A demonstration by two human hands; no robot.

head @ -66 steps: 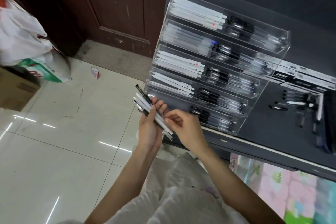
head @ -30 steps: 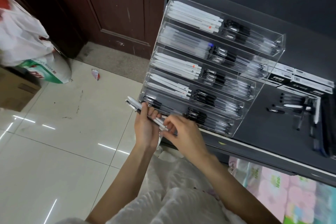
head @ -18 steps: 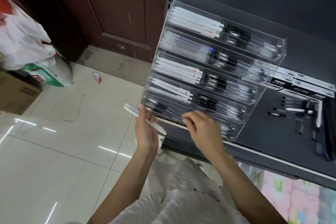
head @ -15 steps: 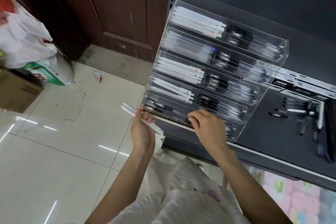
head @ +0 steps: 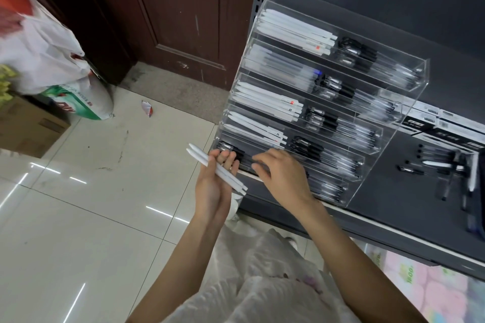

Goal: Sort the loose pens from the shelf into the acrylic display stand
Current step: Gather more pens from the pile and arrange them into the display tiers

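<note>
Holding only two white pens in my left hand, where a second earlier it had gripped a mixed bundle, I had moved the black ones into the acrylic display stand. My right hand, fingers loosely curled, rested at the bottom tier; I could not tell whether it pinched a pen. More loose pens lay at three o'clock on the dark shelf. Pale floor tiles spread at nine o'clock, a brown door at eleven.

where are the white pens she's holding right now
In the head view, left of centre: the left hand grips the white pens just off the acrylic display stand's bottom-left corner, beside the right hand.
</note>
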